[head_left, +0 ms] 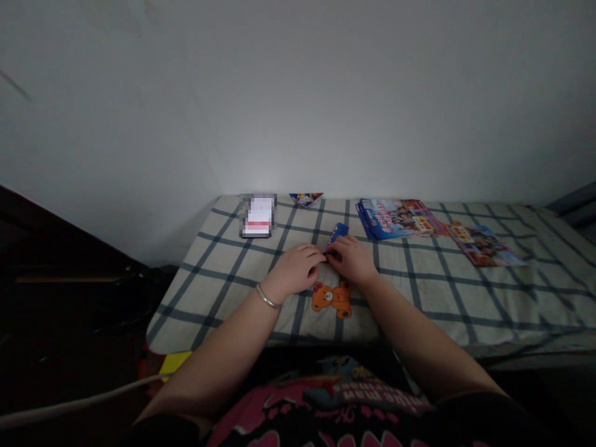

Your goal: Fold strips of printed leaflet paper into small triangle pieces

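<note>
Plain grey walls meet in a corner behind a table (223, 292) covered with a pale cloth checked in dark lines, with an orange teddy bear print (332, 298) just below the hands. Both hands rest on the cloth, side by side and touching. Left hand (298, 268), a silver bracelet (267, 297) on its wrist, has its fingers curled and pinched on the near end of a small blue folded paper (338, 234). Right hand (354, 259) also grips the paper, which sticks up beyond the fingertips. Past the right hand and to its right lie a stack of blue printed sheets (395, 218) and a further colourful sheet (484, 243). Beyond the left hand sits a blurred-out rectangular object (257, 215); another small folded paper piece (306, 198) lies by the wall.
</note>
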Demonstrator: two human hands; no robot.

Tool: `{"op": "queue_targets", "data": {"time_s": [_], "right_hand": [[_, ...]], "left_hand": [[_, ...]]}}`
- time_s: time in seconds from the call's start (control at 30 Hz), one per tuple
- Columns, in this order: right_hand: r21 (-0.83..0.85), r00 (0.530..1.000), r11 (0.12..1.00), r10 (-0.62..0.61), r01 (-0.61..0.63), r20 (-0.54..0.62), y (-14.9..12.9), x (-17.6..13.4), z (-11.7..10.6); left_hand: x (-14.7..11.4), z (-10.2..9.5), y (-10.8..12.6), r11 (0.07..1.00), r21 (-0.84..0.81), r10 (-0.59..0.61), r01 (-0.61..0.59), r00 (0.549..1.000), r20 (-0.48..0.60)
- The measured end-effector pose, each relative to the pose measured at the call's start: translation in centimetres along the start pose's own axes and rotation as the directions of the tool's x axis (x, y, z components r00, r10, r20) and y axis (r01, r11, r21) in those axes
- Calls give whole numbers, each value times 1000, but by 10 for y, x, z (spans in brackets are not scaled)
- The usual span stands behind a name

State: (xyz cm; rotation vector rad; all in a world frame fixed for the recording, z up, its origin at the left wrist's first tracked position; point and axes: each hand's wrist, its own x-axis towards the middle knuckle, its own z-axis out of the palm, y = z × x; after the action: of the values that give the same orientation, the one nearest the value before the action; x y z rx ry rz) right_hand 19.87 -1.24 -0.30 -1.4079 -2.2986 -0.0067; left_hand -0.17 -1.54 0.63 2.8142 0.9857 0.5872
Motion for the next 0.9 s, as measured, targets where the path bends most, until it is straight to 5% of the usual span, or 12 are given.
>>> {"op": "queue_targets", "data": {"time_s": [0.9], "right_hand": [[153,992,980,122,-123,17,13,3,7]], "left_hand": [[-1,-2,-2,994,106,-27,28,1000,-14]]}}
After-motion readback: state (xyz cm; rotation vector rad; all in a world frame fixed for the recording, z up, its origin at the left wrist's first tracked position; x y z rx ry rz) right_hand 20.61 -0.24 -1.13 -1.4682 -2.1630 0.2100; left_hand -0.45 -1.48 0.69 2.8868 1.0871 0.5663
